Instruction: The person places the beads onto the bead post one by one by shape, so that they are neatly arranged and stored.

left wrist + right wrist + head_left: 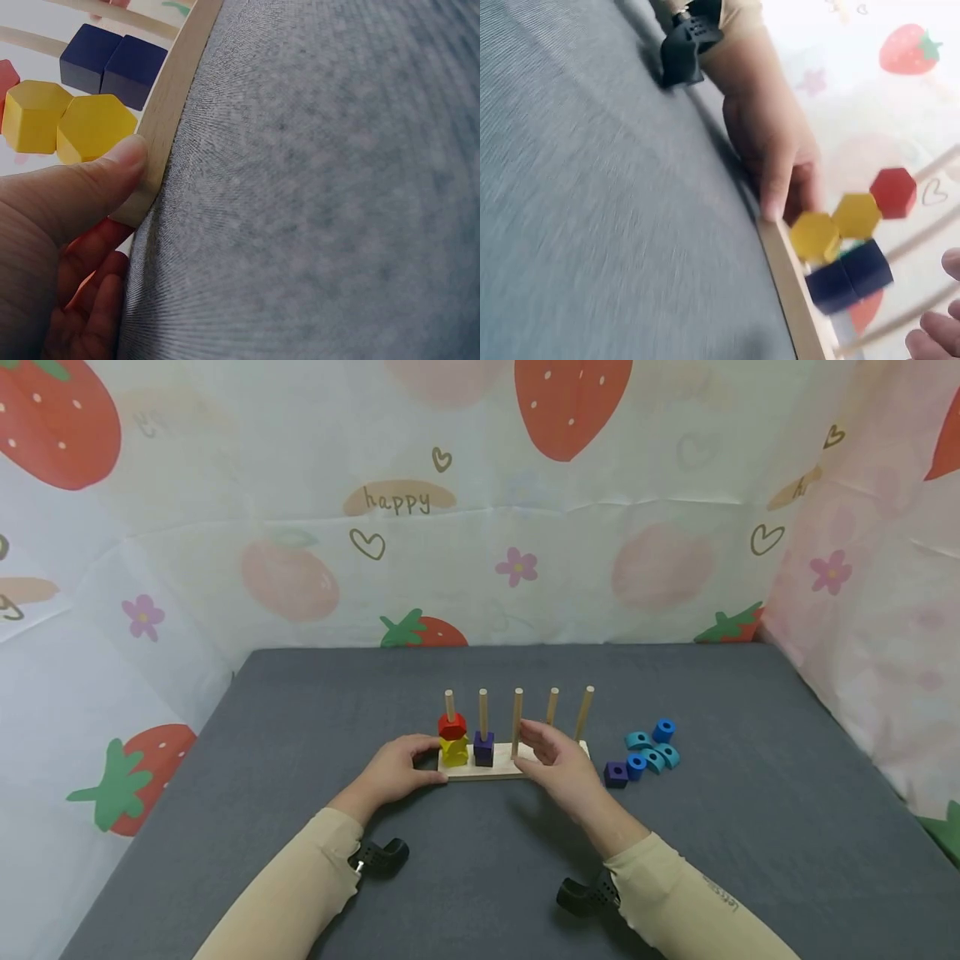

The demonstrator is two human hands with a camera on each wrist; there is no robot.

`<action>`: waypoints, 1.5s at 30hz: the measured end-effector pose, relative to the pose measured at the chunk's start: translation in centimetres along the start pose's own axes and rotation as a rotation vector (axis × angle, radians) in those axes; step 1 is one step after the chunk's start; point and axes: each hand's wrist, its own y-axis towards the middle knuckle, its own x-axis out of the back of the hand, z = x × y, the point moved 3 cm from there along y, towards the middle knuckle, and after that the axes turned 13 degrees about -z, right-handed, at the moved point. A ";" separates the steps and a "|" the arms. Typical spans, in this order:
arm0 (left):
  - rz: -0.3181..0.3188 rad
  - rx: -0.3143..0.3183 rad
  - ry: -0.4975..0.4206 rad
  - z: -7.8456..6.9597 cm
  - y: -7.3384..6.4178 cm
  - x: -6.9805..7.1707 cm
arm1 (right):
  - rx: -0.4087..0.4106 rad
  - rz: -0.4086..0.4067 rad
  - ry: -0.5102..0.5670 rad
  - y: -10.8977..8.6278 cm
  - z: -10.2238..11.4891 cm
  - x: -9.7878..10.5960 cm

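Observation:
A wooden peg board [465, 775] with several upright pegs sits on the table. My left hand [393, 768] grips its left end, the thumb on the front edge in the left wrist view. Two yellow hexagonal blocks [96, 127] with a red block [452, 726] above them are on the leftmost peg. On the second peg are two dark blue-purple square blocks [483, 749]. My right hand [566, 768] is by the bare third peg [517, 714], thumb and fingers apart; no block shows in it. Its fingers [934, 339] are only partly visible in the right wrist view.
Right of the board lie several loose blocks: a purple cube [616, 774], blue cylinders [663, 731] and teal curved pieces [638, 741]. Grey cloth [337, 702] covers the table. A printed curtain [570, 593] hangs behind and at the sides.

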 end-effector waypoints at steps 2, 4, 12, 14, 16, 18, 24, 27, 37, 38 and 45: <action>0.000 -0.001 0.002 0.0 0.0 0.0 | 0.023 0.006 -0.032 -0.2 -0.2 1.0; 0.001 0.000 0.004 0.0 0.0 0.0 | 0.046 0.005 -0.053 -0.3 -0.6 2.2; -0.001 -0.005 -0.001 -0.1 0.0 0.1 | 0.049 -0.021 -0.138 -0.1 -2.4 6.9; -0.002 -0.011 -0.003 -0.1 0.0 0.1 | 0.039 -0.028 -0.155 -0.1 -2.7 8.0; -0.002 -0.013 -0.002 -0.1 0.0 0.1 | 0.034 -0.040 -0.186 -0.2 -3.0 8.8; -0.001 -0.013 0.002 -0.1 0.0 0.1 | 0.033 -0.052 -0.208 -0.3 -3.3 9.6; -0.002 -0.009 -0.002 -0.1 0.0 0.2 | 0.056 -0.067 -0.246 -0.4 -3.7 11.1; -0.002 -0.015 0.005 -0.1 0.0 0.2 | 0.053 -0.069 -0.281 -0.5 -3.8 11.6; 0.005 0.004 0.007 -0.1 0.0 0.1 | 0.141 -0.063 -0.539 -0.5 -4.1 12.2; 0.006 0.004 0.005 -0.1 0.0 0.1 | 0.150 -0.063 -0.553 -0.5 -4.1 12.2; 0.005 -0.001 -0.001 -0.1 -0.1 0.1 | 0.204 -0.054 -0.628 -0.2 -4.0 12.5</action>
